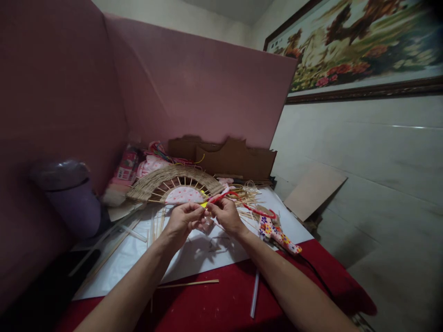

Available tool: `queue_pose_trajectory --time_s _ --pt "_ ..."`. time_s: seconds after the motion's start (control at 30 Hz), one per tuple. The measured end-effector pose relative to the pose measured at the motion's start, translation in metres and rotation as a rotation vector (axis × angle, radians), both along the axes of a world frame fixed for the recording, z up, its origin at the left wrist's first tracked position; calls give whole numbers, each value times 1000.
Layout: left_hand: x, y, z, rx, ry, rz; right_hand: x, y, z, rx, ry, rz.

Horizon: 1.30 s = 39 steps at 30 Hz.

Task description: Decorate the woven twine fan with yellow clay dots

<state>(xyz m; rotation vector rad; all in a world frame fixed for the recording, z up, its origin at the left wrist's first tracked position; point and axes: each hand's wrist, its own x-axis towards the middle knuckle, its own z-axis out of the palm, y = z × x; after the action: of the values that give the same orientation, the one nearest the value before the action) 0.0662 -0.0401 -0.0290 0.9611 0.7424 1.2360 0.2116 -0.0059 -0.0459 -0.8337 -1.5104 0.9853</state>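
Note:
My left hand and my right hand meet over the white sheet, both with their fingertips pinched. A fuzzy red pipe cleaner runs out of my right hand in a loose curve to the right. What the left fingertips pinch is too small to make out. Just behind the hands is a bit of something yellow. Beyond it lies a woven straw fan with thin wooden ribs and a half-round of white, red-spotted cloth at its base.
A flower-patterned glue gun lies to the right, with a clear glue stick on the red cloth. Thin sticks are scattered around. A purple tumbler stands left, and cut cardboard stands at the back.

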Motion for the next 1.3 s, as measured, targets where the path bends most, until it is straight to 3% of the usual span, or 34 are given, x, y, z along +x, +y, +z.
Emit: queue_pose_trajectory --time_s 0.43,0.97,1.17,1.3 --pt "3 1 3 0 44 84 0 0 -3 131 -68 -66" --pt "4 -1 4 63 271 27 0 -9 3 261 -214 -127" --pt "6 4 -4 157 444 158 -2 -11 -3 493 -292 -118" --pt "9 0 -2 147 382 164 -2 -12 -3 489 -294 -143"
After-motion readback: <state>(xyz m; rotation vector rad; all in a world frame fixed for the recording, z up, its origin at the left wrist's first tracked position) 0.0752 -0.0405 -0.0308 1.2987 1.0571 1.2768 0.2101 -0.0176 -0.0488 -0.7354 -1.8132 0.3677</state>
